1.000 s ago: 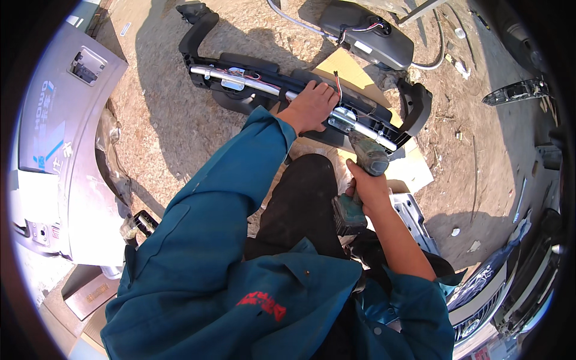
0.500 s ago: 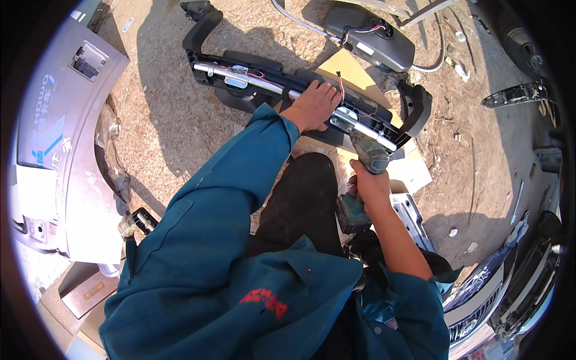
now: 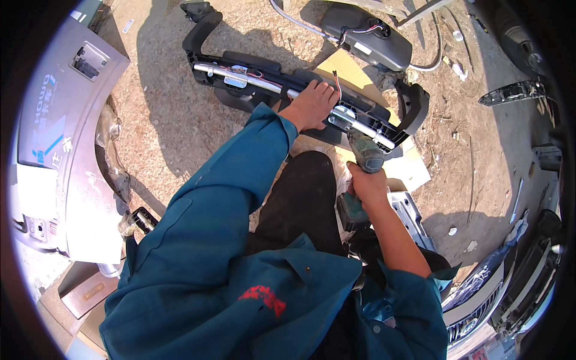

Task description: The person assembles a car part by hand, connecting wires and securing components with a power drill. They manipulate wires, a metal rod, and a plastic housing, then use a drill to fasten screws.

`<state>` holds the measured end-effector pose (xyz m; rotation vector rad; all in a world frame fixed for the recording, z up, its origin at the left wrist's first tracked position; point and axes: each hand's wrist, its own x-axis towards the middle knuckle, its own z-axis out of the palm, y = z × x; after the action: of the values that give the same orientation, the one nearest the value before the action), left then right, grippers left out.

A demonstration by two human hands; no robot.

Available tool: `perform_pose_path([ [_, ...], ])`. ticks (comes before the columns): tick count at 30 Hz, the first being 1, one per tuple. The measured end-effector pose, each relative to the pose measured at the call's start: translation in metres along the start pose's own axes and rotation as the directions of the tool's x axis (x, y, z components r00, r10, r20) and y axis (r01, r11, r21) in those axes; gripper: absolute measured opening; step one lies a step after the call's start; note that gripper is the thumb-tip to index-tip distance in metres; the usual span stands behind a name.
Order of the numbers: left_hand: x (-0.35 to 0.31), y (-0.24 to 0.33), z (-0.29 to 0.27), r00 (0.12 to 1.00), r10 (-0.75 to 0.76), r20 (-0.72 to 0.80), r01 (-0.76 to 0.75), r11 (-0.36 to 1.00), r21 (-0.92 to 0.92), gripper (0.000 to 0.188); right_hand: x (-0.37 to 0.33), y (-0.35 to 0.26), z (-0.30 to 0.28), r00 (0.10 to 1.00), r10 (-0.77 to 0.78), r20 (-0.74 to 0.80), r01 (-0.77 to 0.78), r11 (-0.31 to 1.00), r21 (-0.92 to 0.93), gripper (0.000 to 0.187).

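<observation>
A long black truck mirror bracket with curved arms at both ends lies slantwise ahead of me. A silver metal tube runs along it, with small metal plates and thin wires beside the tube. My left hand is closed over the middle of the bracket, its fingers wrapped round the far side. My right hand grips a green and dark cordless drill by its handle. The drill's front end is against or just under the bracket near the tube's right end; its tip is hidden there.
Flattened cardboard lies beneath the bracket. Beyond it rests a black mirror housing with loose wires. A large silver body panel stands at the left. At the lower right are a front grille and other vehicle parts; my knee is close to the bracket.
</observation>
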<state>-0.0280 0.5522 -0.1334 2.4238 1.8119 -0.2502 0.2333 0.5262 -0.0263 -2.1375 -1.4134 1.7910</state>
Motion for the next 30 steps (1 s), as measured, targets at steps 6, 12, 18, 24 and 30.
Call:
perform_pose_path([
  [6, -0.015, 0.018, -0.010, 0.975, -0.140, -0.175, 0.127, 0.988, -0.085, 0.100, 0.008, 0.017, -0.004, 0.977, -0.209, -0.042, 0.184, 0.925, -0.332, 0.043],
  [12, -0.046, 0.076, 0.001, 0.847, -0.337, -0.410, 0.079, 0.844, -0.531, 0.042, -0.003, -0.008, -0.015, 0.967, -0.255, 0.006, 0.215, 0.803, -0.555, 0.041],
  [18, -0.023, 0.098, 0.025, 0.832, -0.410, -0.374, 0.095, 0.769, -0.633, 0.038, 0.003, -0.016, -0.021, 0.961, -0.268, 0.069, 0.248, 0.721, -0.647, 0.040],
  [24, -0.010, 0.101, 0.028, 0.831, -0.362, -0.422, 0.039, 0.795, -0.606, 0.041, 0.000, -0.013, -0.024, 0.952, -0.293, 0.085, 0.274, 0.698, -0.662, 0.045],
  [30, -0.007, 0.101, 0.034, 0.821, -0.347, -0.452, 0.038, 0.824, -0.565, 0.034, -0.001, -0.013, -0.027, 0.951, -0.302, 0.069, 0.273, 0.715, -0.643, 0.049],
])
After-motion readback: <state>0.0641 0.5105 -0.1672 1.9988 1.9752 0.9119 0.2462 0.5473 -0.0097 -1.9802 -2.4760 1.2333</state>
